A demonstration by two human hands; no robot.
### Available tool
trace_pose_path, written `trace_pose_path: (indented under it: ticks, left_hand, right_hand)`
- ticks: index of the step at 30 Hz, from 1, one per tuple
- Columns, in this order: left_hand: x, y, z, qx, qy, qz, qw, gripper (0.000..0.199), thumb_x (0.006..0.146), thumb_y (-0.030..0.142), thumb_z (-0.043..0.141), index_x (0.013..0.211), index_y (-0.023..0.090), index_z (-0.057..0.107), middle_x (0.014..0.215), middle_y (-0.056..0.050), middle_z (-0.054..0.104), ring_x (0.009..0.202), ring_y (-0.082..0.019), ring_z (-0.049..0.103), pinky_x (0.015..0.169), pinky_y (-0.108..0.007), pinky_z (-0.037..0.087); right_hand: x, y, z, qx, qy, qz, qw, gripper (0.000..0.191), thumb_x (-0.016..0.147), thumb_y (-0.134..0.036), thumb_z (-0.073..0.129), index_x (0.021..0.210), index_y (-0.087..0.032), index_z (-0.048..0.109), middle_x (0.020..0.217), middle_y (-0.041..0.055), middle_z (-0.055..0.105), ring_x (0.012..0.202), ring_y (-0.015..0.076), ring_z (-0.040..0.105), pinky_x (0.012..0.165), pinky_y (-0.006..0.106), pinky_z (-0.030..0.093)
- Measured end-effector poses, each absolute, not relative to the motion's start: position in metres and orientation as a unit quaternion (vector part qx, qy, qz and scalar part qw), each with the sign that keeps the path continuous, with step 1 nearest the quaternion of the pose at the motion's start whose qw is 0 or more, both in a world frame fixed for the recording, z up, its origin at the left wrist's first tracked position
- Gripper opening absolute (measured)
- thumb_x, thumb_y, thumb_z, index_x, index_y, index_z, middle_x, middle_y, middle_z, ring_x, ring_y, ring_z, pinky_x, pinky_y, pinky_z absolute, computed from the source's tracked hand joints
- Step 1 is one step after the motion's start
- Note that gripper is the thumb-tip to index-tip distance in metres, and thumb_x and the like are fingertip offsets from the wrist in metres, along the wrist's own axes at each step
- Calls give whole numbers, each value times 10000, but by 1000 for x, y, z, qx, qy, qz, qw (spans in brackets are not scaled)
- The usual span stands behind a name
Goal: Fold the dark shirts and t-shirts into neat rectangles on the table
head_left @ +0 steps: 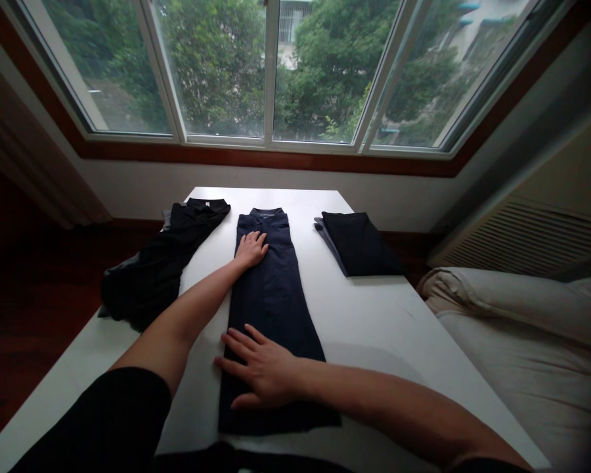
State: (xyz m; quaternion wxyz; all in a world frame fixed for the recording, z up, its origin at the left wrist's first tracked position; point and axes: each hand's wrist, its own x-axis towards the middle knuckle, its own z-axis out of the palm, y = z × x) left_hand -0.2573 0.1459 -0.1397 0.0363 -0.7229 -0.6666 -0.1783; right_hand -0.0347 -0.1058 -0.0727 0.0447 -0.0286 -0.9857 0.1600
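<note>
Navy trousers (pixel 276 289) lie lengthwise down the middle of the white table, one leg over the other, the waistband at the far end. My left hand (pixel 252 249) rests flat near the waistband, fingers spread on the cloth. Closer to me, my right hand (pixel 261 369) lies palm down across the lower legs, its fingers apart and the tips reaching the left edge of the fabric. Neither hand grips anything. Part of the hem end is covered by my right hand and forearm.
Several dark garments (pixel 162 253) lie loosely along the left side of the white table (pixel 374 328). A folded black and grey stack (pixel 359 243) sits at its right edge. Beyond are a window (pixel 270 148) and, on the right, a beige sofa (pixel 517 328).
</note>
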Motion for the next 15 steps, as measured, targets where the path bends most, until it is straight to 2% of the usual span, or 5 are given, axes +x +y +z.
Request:
trace_pose_path:
  ticks: [3,7,11,13,15]
  left_hand:
    - [-255,142,-132,-721,-667,-182,38,538,1050,461,425,1514,202,508,1576,-150,473,1469,-317,382,1215,-518,284]
    - [-249,117,-113,-741,-631,-222,57,458,1053,393,433,1435,186,577,1506,-139,535,1393,-284,467,1213,-475,318]
    - [-243,52,-103,-806,-546,-228,28,412,1025,338,506,1395,191,609,1510,-130,530,1404,-279,465,1230,-458,324]
    - [-242,7,-103,-845,-499,-194,-8,436,1011,332,541,1427,209,592,1557,-123,493,1453,-290,422,1254,-478,290]
    - [-241,-42,-105,-873,-463,-148,-49,517,1022,354,536,1529,261,497,1637,-103,406,1521,-307,339,1273,-539,227]
  right_hand:
    - [-25,-128,-65,33,-980,191,47,750,1001,-580,586,1610,-196,377,1692,194,244,1588,325,179,1273,545,186]
    - [-3,-126,-55,72,-963,250,65,505,1061,-412,529,1529,-224,493,1590,110,479,1530,225,349,1257,427,285]
    - [46,-87,-58,-84,-953,244,160,324,1015,-205,518,1306,-188,659,1361,118,664,1335,230,564,1145,439,446]
    - [77,-69,-62,-146,-949,216,177,341,959,-114,503,1244,-183,677,1321,126,673,1268,239,598,1106,458,482]
    - [104,-61,-65,-171,-954,192,156,396,901,-59,488,1226,-187,674,1355,128,648,1306,254,568,1125,490,466]
